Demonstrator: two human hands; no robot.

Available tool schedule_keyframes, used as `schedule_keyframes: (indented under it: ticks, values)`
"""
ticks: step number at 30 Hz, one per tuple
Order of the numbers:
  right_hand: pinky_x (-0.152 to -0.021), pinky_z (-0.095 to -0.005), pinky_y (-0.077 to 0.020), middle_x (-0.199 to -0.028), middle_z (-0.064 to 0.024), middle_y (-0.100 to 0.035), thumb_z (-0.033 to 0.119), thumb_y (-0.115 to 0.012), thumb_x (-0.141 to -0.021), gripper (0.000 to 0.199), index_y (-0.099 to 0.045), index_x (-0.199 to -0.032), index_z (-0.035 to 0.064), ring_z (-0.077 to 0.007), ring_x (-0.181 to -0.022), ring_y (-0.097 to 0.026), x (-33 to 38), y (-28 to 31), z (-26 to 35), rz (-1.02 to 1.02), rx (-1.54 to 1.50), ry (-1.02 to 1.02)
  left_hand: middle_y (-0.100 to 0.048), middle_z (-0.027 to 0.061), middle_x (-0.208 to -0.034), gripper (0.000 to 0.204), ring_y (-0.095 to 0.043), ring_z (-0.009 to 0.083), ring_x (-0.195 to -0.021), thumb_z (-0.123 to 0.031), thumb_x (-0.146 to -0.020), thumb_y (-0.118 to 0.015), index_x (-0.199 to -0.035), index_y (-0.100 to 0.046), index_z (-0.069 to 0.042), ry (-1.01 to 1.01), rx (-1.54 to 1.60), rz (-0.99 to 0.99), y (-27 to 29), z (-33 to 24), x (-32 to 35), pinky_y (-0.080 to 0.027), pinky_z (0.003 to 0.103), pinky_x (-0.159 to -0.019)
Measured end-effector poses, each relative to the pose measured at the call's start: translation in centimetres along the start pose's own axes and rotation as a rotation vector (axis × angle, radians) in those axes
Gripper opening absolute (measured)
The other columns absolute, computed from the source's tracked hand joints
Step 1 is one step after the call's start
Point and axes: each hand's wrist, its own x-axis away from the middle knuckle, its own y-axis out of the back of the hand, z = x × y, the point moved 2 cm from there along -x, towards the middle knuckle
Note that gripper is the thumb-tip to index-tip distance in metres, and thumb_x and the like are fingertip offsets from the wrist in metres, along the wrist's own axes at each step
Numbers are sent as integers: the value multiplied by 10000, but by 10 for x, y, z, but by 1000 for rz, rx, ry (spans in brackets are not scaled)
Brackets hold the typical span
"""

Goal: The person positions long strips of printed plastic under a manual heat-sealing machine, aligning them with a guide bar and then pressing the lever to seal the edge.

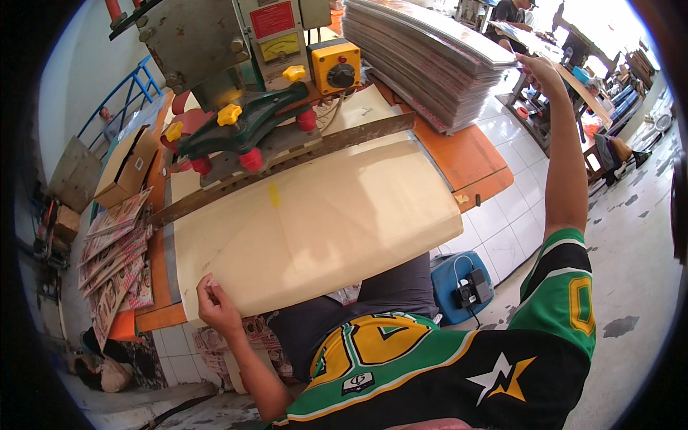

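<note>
In front of me a wide beige sheet [322,222] covers the bed of a press, its near edge curving down over my lap. My left hand [217,309] is at the sheet's near left corner, its fingers curled together with nothing visible in them. Stretched out to the far right, my right hand [539,75] pinches the corner of the top sheet [469,39] on a tall stack of thin flat sheets [437,79]. The press head, with a green bracket [247,125], yellow knobs and red feet, stands over a long metal bar [301,161] behind the beige sheet.
A yellow control box [335,66] with a black dial is on the press. At left are an open cardboard box [127,166] and fanned printed pieces [115,247]. A blue container [462,287] stands on the floor at right. Another person [512,16] sits far back.
</note>
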Motion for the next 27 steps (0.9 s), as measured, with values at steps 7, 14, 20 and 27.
schedule_keyframes:
  ticks: [7, 14, 20, 27]
  values:
    - [-409, -264, -150, -513, 85, -339, 428, -630, -981, 491, -417, -612, 185, -50, -424, -221, -6, 3, -6, 63, -144, -76, -518, 16, -660, 171, -441, 114, -563, -125, -995, -580, -1093, -669, -17, 14, 1, 16, -1, 0, -1, -373, 291, -518]
    - [-397, -308, -209, -502, 45, -389, 444, -595, -1003, 515, -478, -613, 129, -86, -403, -271, -3, -3, 13, -72, 131, 26, -502, 7, -652, 173, -426, 108, -555, -131, -998, -578, -1095, -668, -19, 8, -3, 10, -1, -4, 0, -360, 291, -509]
    - [-405, -302, -243, -515, 38, -425, 446, -579, -1010, 511, -500, -625, 121, -90, -409, -308, -10, -3, 23, -149, 87, 59, -525, 12, -661, 183, -441, 109, -561, -151, -1006, -580, -1097, -669, -21, 8, -29, 20, -1, 0, 0, -370, 289, -518]
    - [-413, -240, -270, -541, 51, -438, 444, -583, -1011, 449, -542, -719, 105, -45, -436, -350, 17, -6, 42, -12, -111, 112, -542, 16, -670, 183, -457, 117, -565, -155, -1005, -582, -1093, -672, -22, 15, -45, 14, 1, 1, 0, -381, 293, -520]
